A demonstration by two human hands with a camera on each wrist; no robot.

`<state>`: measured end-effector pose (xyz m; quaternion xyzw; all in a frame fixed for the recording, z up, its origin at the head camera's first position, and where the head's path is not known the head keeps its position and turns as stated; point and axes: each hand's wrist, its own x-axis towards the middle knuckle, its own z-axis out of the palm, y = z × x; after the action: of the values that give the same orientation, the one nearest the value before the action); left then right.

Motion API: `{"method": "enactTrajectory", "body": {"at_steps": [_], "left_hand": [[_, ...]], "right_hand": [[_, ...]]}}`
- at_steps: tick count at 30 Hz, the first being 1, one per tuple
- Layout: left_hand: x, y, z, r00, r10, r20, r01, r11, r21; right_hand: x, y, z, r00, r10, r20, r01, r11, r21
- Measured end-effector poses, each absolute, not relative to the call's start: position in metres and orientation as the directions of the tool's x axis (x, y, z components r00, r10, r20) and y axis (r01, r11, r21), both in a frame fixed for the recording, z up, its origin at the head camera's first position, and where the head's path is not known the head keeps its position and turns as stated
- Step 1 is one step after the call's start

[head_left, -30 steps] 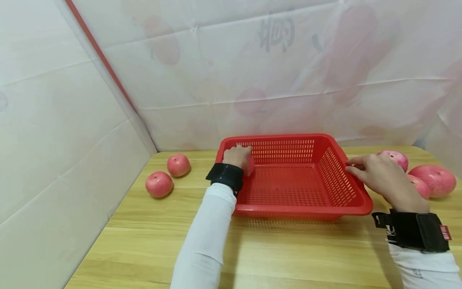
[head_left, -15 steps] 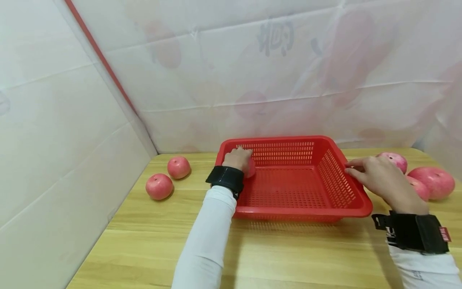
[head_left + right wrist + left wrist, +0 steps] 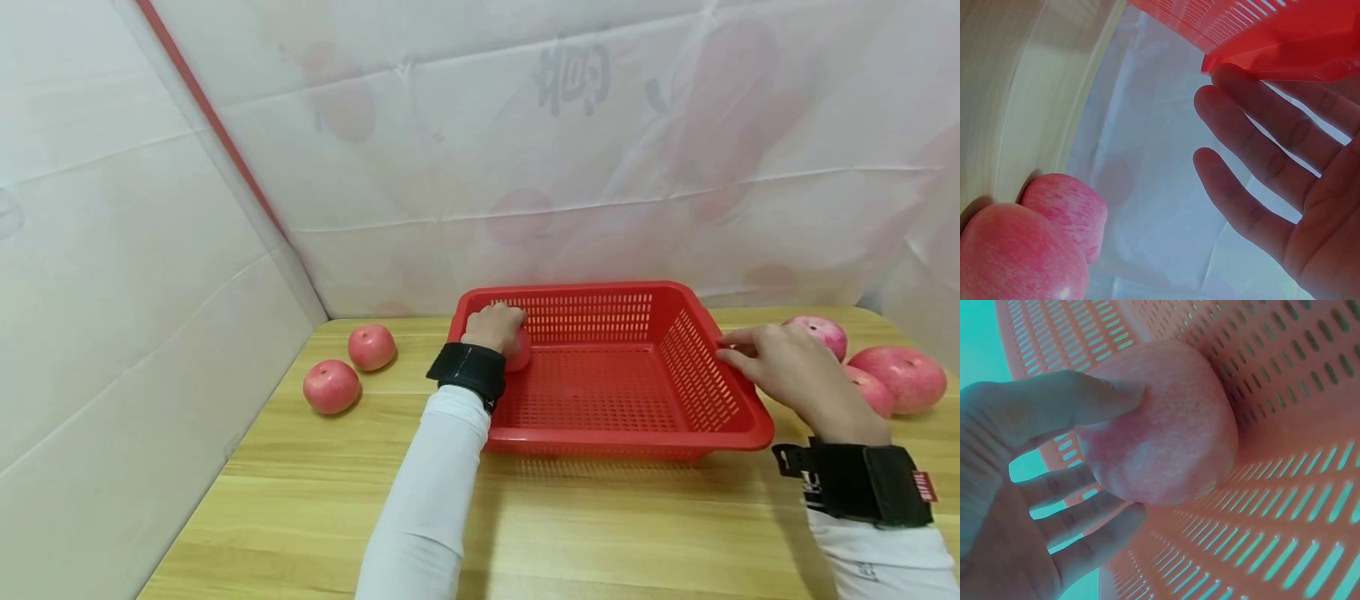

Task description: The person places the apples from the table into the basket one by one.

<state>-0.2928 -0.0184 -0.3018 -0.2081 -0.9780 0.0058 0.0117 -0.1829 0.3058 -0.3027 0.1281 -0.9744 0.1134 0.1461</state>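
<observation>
Inside a red plastic basket, at its left end, my left hand holds an apple. The left wrist view shows the thumb across the apple and fingers reaching round its side, close against the slotted wall. My right hand pinches the basket's right rim between thumb and forefinger. In the right wrist view the other fingers are spread and nearly straight below the red rim; the thumb is hidden there.
Two apples sit on the wooden table left of the basket. Beyond my right hand lie more apples, one partly hidden by the hand. White printed sheets enclose the back and sides.
The left hand and its apple have stayed at the basket's left end, with only slight finger movement. The right hand keeps its place at the rim; the head view has tilted slightly.
</observation>
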Motion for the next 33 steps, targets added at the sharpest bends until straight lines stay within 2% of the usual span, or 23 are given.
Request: {"method": "enactTrajectory", "body": {"at_steps": [8, 33], "left_hand": [[-0.2941, -0.0188, -0.3052, -0.924, 0.382, 0.012, 0.383, 0.924, 0.014], [-0.2913, -0.0159, -0.3076, -0.947, 0.316, -0.049, 0.317, 0.948, -0.001]], "right_hand": [[-0.1824, 0.3071, -0.3037, -0.919, -0.219, 0.328, -0.289, 0.94, -0.181], [-0.1832, 0.3059, -0.302, -0.92, -0.217, 0.327, -0.288, 0.94, -0.183]]}}
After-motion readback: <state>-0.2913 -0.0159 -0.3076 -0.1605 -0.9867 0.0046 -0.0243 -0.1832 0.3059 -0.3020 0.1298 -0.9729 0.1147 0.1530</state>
